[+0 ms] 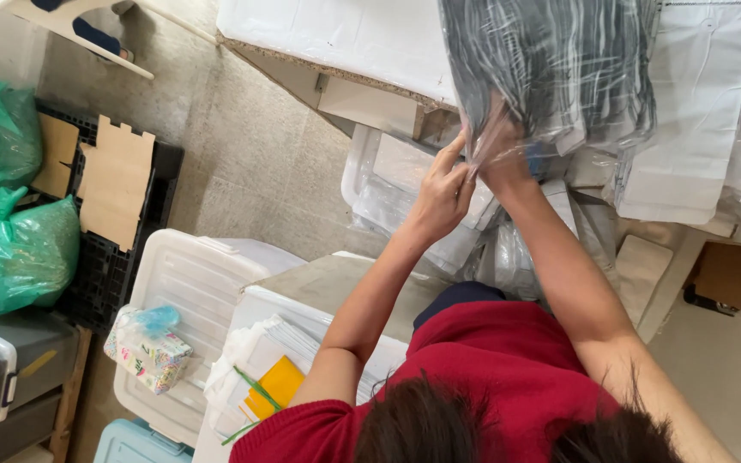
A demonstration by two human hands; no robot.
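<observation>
The edge of a clear plastic bag (551,77) of dark folded fabric is pinched between thumb and fingers of the left hand (442,195); just beside it, the right hand (501,154) is half hidden behind the film, its grip unclear. A firm two-point pinch seems best. The bag's long axis runs away from the hands, across the white table (345,39) beyond
</observation>
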